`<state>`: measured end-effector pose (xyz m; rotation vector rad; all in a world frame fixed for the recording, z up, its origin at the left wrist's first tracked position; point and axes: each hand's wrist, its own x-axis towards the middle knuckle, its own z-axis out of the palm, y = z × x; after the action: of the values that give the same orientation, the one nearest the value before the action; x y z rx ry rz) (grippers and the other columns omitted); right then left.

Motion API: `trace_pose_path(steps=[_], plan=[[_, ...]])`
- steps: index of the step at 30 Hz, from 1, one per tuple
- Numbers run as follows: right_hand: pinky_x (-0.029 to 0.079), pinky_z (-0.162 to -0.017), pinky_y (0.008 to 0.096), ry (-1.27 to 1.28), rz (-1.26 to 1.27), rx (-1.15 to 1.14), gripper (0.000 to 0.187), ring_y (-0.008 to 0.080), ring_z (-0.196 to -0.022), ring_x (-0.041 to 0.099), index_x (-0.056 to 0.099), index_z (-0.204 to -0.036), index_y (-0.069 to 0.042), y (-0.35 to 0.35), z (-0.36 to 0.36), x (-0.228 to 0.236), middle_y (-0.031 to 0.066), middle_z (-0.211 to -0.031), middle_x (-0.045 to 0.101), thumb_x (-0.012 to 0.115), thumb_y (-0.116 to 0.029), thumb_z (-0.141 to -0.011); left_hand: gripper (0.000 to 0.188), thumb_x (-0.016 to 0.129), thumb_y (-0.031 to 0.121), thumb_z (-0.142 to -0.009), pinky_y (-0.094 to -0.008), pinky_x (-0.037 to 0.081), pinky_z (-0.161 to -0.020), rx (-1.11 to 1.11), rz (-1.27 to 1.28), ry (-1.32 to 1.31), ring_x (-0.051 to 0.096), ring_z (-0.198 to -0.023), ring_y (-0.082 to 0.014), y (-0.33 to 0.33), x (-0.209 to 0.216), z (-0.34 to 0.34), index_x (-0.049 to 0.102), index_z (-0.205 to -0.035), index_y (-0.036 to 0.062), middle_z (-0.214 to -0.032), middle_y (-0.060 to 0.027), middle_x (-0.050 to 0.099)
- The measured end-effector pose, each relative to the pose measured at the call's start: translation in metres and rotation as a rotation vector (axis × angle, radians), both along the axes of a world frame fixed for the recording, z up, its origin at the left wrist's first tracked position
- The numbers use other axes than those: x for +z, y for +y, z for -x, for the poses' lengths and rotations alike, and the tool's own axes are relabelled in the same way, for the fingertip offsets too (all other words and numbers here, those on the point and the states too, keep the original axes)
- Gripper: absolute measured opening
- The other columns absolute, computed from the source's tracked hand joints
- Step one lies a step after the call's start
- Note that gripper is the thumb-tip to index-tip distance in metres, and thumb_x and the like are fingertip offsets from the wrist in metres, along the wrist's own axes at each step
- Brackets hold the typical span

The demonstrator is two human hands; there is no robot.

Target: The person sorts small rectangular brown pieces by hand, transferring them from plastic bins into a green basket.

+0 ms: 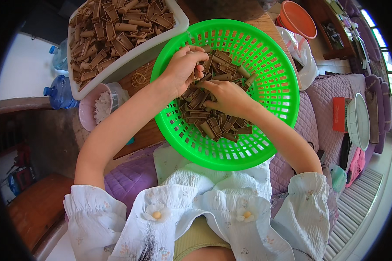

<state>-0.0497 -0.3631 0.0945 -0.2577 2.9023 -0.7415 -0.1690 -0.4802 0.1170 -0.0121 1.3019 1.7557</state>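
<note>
Green plastic is forming a wide slotted basket point(225, 165), which is sitting in front of the person, partly beside the wooden table point(141, 124) and partly over the white flowered dress point(224, 204); many brown pieces point(211, 124), hollow like little troughs, are lying in it in one loose heap; the left hand point(183, 65) is hanging over the upper left part of this heap, its fingers curling together and closing on a small brown piece point(197, 75); the right hand point(230, 96) is touching the middle of the heap with its back facing upward; its thumb and forefinger are standing apart, but its other fingertips are hiding, so I cannot tell if it is gripping something; just beside the basket, at the upper left, a white tub point(130, 65) is holding a bigger heap of similar troughs point(117, 35); between these two containers, thin rubber bands point(139, 78) are lying on the table; near the lower corner of the tub, a pink bowl point(87, 114) is holding small white bits point(102, 106); at the upper right, an orange basin point(298, 19) and a white plastic bag point(304, 58) are showing beyond the table; farther right, a red box point(339, 114) is resting near a pale basin point(358, 122).
</note>
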Motion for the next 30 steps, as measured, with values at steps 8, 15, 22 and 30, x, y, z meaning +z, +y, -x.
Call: trace_pose_path(steps=[8,15,22,30], plan=[[0.049,-0.056,0.0393,0.128,-0.146,0.115,0.023,0.0272,-0.068,0.060,0.053,-0.091,-0.009,-0.003,-0.002,0.009,0.0073,-0.074,0.054,0.061,-0.018,-0.072,0.017,0.057,0.008,-0.080,-0.0192,0.042,-0.045,-0.011,-0.012,-0.006,0.046,-0.053,-0.0040,0.001,0.000,-0.001,0.046,-0.093,0.0088,-0.077,0.0000,0.049],[0.048,-0.054,0.0390,0.165,-0.104,0.166,0.017,0.0266,-0.065,0.059,0.053,-0.084,-0.008,0.003,0.000,0.016,0.0078,-0.074,0.054,0.061,-0.016,-0.071,0.018,0.058,0.009,-0.081,-0.0189,0.042,-0.047,-0.029,0.004,0.032,0.047,-0.055,-0.0033,0.002,0.000,0.000,0.046,-0.094,0.0092,-0.080,-0.0002,0.052],[0.048,-0.059,0.0357,0.259,0.130,-0.205,0.022,0.0255,-0.063,0.058,0.062,-0.088,-0.006,0.026,0.006,0.036,0.0089,-0.074,0.055,0.062,-0.014,-0.069,0.019,0.058,0.010,-0.081,-0.0192,0.042,-0.047,0.027,-0.007,0.058,0.047,-0.056,-0.0036,0.001,0.000,0.000,0.045,-0.095,0.0090,-0.080,0.0005,0.052],[0.039,-0.052,0.0222,-0.221,1.029,-0.621,0.021,0.0124,-0.060,0.051,0.058,-0.094,-0.004,0.053,0.009,0.045,0.0016,-0.075,0.054,0.047,-0.019,-0.084,0.022,0.060,0.011,-0.079,-0.0287,0.046,-0.051,-0.536,0.171,0.797,0.055,-0.061,-0.0138,0.005,-0.005,-0.003,0.048,-0.096,0.0059,-0.080,-0.0039,0.054]])
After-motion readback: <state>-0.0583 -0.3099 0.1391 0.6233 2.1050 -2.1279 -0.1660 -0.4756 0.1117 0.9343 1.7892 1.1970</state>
